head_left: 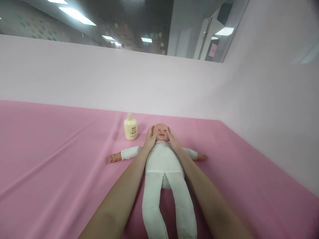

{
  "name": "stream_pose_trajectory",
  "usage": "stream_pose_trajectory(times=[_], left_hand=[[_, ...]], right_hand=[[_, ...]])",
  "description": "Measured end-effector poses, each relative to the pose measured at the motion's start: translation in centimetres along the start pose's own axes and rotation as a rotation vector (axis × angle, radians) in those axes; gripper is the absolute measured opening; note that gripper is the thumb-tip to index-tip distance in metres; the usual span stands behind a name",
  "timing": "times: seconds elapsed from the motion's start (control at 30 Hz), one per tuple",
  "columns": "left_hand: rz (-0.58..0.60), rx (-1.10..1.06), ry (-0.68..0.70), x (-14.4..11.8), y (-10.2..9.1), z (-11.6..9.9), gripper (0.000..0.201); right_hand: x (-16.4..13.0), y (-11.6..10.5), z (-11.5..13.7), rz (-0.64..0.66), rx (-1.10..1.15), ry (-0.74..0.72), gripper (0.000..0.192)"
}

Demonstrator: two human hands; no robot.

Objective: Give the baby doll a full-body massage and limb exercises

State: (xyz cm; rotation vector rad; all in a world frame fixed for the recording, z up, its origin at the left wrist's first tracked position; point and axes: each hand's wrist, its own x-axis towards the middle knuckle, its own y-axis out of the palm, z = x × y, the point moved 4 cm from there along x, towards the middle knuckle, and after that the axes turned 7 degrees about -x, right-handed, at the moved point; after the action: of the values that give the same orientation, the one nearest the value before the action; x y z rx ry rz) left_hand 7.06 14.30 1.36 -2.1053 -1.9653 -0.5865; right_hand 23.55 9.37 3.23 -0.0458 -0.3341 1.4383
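Observation:
A baby doll with a white cloth body lies on its back, arms spread to both sides and legs toward me. My left hand cups the left side of its head, with the thumb on the cheek and the fingers along the side. On the opposite side my right hand holds the head in the same way, thumb on the other cheek. The fingertips are partly hidden beside the head. Left of the head stands an upright, cream-coloured pump bottle with dark print, apart from my hands.
Pink cloth covers the surface under the doll, with some creases at the left. A white wall rises behind, and another white wall borders the right side. Above the back wall is a glass window with reflected ceiling lights.

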Motion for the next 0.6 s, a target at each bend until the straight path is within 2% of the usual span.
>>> stream_pose_trajectory(times=[0.33,0.6], left_hand=[[-0.061,-0.059,0.022,0.8,-0.6,1.5,0.043],[-0.088,-0.035,0.005,0.8,-0.8,1.4,0.038]], right_hand=[[0.8,-0.1,-1.3,-0.045,0.123,0.031,0.057],[1.1,-0.3,-1.0,-0.045,0.040,-0.104,0.053]])
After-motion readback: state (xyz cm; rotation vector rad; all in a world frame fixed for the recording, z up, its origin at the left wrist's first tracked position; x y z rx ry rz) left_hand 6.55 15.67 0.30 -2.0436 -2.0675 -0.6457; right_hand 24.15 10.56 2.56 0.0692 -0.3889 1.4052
